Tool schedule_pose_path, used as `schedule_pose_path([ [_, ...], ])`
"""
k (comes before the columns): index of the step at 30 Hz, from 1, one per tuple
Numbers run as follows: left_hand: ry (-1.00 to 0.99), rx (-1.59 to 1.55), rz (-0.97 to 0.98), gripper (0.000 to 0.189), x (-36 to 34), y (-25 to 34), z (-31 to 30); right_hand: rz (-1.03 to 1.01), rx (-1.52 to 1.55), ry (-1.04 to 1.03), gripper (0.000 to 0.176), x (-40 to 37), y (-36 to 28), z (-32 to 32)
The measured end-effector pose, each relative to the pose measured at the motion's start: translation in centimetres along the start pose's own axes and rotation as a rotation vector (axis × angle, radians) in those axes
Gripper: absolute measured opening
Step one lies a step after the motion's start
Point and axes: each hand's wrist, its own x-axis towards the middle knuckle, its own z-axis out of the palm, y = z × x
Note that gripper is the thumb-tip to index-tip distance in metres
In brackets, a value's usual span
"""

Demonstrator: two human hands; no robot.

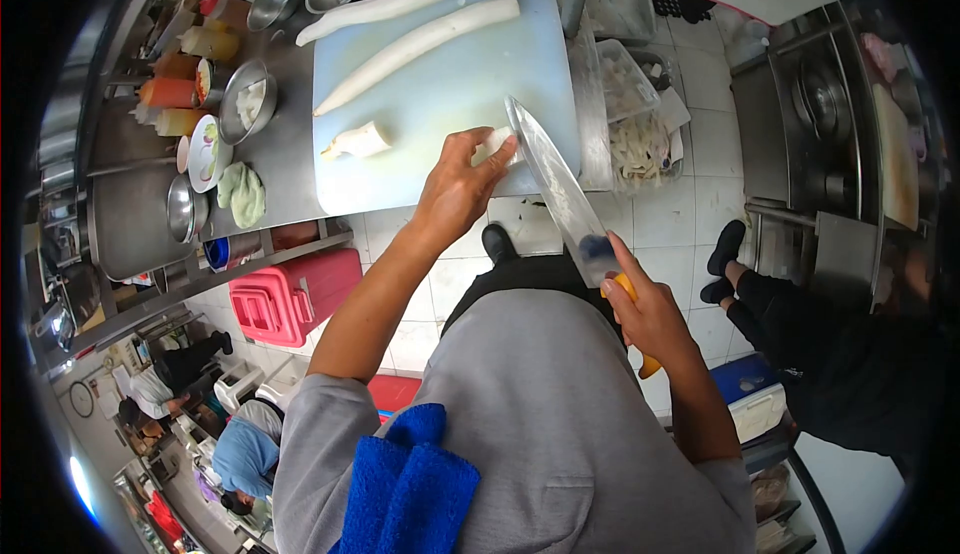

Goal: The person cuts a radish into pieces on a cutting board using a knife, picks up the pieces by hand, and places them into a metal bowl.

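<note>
My right hand (645,304) is closed round the yellow handle of a large kitchen knife (552,176), its blade slanting up over the front right of the cutting board (440,159). Close to the blade's tip, my left hand (462,179) grips a short piece of peeled white radish (494,144) between thumb and fingers. Two long peeled white radishes, one nearer (420,51) and one farther (395,2), lie across the back of the board. A short radish end (360,141) rests at the board's left.
Metal bowls (247,102), sauce bottles (172,92) and a green cloth (241,194) stand left of the board. Tubs of peelings (640,149) sit at right. A person in black (840,354) stands to the right; a pink cooler (295,296) is below the counter.
</note>
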Motion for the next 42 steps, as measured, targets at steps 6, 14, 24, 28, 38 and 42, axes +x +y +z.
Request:
schedule_pose_path([
  [6,0.005,0.002,-0.021,0.048,0.2,0.5,-0.2,-0.009,-0.055,0.016,0.059,0.9,-0.7,0.3],
  [14,-0.009,0.004,-0.015,0.049,0.0,0.1,0.1,-0.052,-0.023,0.047,0.059,1.5,-1.3,1.2],
  [24,0.031,-0.05,0.031,0.048,0.0,-0.3,0.4,-0.069,-0.028,0.069,0.058,2.3,-1.5,1.8],
  [28,0.016,-0.024,0.018,0.047,0.0,-0.3,0.3,-0.061,-0.011,0.06,0.058,2.4,-1.8,1.8],
  [38,0.027,-0.007,0.042,0.045,-0.1,-0.5,0.5,-0.084,-0.013,0.051,0.06,3.5,-2.0,2.4],
  [42,0.037,-0.006,0.043,0.045,-0.1,-0.5,0.6,-0.099,-0.027,0.058,0.061,4.1,-2.2,2.7],
])
